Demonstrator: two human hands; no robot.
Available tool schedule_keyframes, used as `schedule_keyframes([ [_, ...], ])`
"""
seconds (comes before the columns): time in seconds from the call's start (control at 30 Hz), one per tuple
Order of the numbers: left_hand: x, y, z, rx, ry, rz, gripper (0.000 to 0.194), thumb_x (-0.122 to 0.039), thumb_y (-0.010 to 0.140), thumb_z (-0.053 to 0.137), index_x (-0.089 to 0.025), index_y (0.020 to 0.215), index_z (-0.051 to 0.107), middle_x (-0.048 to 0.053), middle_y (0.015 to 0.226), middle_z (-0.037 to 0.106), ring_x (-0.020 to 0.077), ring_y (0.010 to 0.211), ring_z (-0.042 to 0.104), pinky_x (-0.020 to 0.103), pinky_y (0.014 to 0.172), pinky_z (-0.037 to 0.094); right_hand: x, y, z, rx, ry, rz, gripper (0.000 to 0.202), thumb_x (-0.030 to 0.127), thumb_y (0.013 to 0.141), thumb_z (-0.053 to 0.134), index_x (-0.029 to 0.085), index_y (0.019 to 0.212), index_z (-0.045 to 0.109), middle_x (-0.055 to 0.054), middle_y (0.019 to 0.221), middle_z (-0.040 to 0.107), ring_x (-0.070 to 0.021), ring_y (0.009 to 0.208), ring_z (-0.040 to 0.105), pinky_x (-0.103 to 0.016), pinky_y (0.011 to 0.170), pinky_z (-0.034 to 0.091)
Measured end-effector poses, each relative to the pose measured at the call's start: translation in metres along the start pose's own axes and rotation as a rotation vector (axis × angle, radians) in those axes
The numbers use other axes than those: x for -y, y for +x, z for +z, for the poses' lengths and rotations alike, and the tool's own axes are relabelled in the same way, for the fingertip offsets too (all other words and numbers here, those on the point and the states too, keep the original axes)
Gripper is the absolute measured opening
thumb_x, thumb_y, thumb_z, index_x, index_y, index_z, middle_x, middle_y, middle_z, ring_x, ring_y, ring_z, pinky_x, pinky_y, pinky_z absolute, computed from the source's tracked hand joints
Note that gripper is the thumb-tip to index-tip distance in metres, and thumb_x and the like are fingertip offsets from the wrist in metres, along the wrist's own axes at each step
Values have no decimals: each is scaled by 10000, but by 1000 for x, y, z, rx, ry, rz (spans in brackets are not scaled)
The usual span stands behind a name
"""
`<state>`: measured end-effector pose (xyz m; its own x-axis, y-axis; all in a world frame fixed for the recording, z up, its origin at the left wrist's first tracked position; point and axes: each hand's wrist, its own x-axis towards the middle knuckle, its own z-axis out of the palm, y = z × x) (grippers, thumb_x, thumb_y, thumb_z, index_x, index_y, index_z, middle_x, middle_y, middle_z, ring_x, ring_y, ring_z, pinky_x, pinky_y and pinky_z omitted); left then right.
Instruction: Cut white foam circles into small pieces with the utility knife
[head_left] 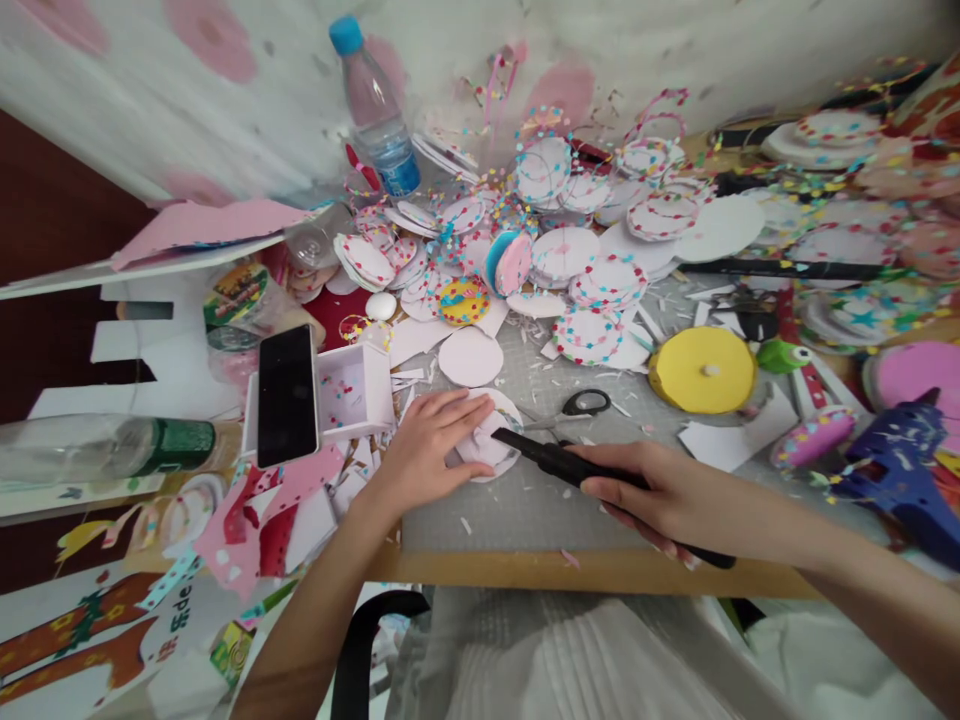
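A white round paper disc [504, 462] lies on the grey cutting mat [450, 520] near the table's front edge. My left hand [435, 445] lies over its left part, fingers spread and pressing it down. Wrapped around a long black tool [559, 461] is my right hand [637, 495]; the tool's narrow tip rests over the disc beside my left fingertips. What lies under my left palm is hidden. Just behind the disc is a plain pale oval [471, 357], and a pair of scissors [586, 402] lies to the right.
Many decorated discs [589, 333] are heaped at the back. A yellow round piece [703, 370] and a blue glue gun [904, 460] lie right. Left are a phone [287, 395], a white box [356, 390] and a bottle [112, 445]; another bottle [379, 120] stands behind.
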<state>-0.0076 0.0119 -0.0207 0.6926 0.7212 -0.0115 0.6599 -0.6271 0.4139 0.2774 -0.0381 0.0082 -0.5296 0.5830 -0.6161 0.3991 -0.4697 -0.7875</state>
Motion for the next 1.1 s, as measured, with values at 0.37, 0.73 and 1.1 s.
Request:
schedule_keyframes([
  [0.37, 2, -3, 8, -14, -36, 7, 716, -522, 802, 646, -249, 1421, 411, 71, 1426, 514, 278, 1336, 424, 481, 1123, 324, 4, 5, 18, -32, 14, 64, 291, 463, 913, 486, 240, 1043, 620, 68, 544, 461, -82, 337, 466, -161, 299, 376],
  [0.73, 7, 5, -9, 68, -59, 59, 695, -432, 767, 719, -241, 1386, 467, 80, 1363, 568, 287, 1279, 467, 483, 1097, 330, 24, 14, -21, 122, -50, -15, 304, 450, 855, 590, 202, 1011, 667, 84, 432, 443, -80, 314, 425, -162, 306, 359],
  [1.1, 9, -3, 2, 20, -47, 0, 699, -495, 783, 685, -261, 1397, 445, 75, 1405, 537, 280, 1316, 459, 491, 1114, 304, -5, 12, 24, 4, 109, 58, 336, 543, 893, 474, 219, 938, 554, 71, 595, 474, -53, 346, 421, -168, 320, 405],
])
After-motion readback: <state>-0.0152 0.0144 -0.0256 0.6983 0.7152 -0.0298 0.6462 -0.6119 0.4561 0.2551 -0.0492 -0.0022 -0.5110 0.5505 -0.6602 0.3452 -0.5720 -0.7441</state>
